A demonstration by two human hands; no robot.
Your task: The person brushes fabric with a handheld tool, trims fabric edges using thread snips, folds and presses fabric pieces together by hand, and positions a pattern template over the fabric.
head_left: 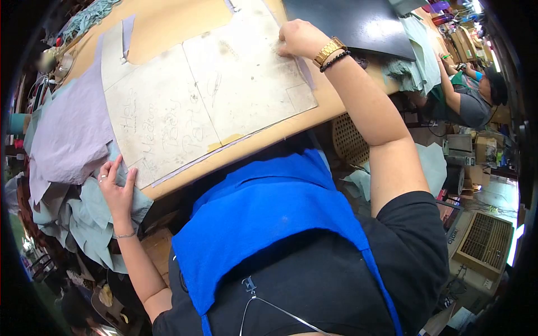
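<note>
A large off-white cardboard pattern [235,78] with handwriting and ruled lines lies flat on the tan work table [162,19]. Lilac fabric shows from under its edges, and more lilac fabric [73,129] spreads to the left. My left hand [119,187] rests at the pattern's near left corner, fingers spread, over pale green leather-like pieces [101,221] hanging off the table. At the pattern's far right edge, my right hand [302,39] is closed with curled fingers; whatever it grips is hidden.
A glossy black board [353,25] lies at the far right of the table, beside stacked pale green pieces [420,50]. Another person [471,95] works farther right. A woven chair back [350,140] is near the table edge. Bunched green material [87,19] sits at the far left.
</note>
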